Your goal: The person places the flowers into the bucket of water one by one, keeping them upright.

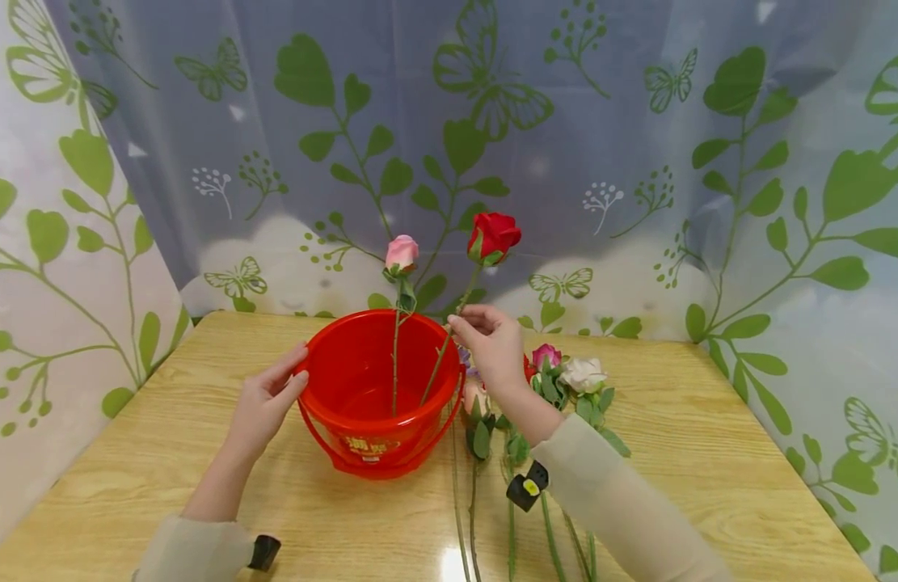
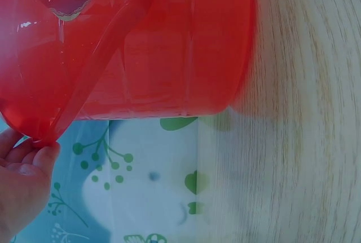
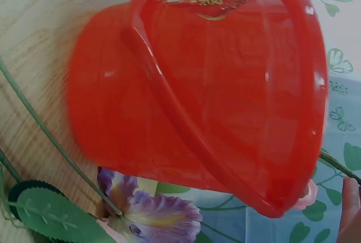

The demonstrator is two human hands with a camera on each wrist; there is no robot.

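Note:
A red plastic bucket (image 1: 343,376) stands upright on the wooden table. My left hand (image 1: 263,404) holds its rim on the left side; in the left wrist view the fingertips (image 2: 45,155) grip the edge beside the handle's end. Between thumb and fingers, my right hand (image 1: 495,352) pinches the stem of a red rose (image 1: 495,237). That stem slants down, its lower end inside the bucket, the bloom high above the rim. A pink rose (image 1: 401,255) stands in the bucket, its stem nearly vertical and its bloom above the far rim.
Several artificial flowers lie right of the bucket, among them a white rose (image 1: 583,375), a magenta rose (image 1: 546,356) and a purple flower (image 3: 161,215). Their stems point toward the front table edge. The bucket's handle (image 3: 169,99) hangs down. A patterned curtain (image 1: 390,162) backs the table (image 1: 165,412).

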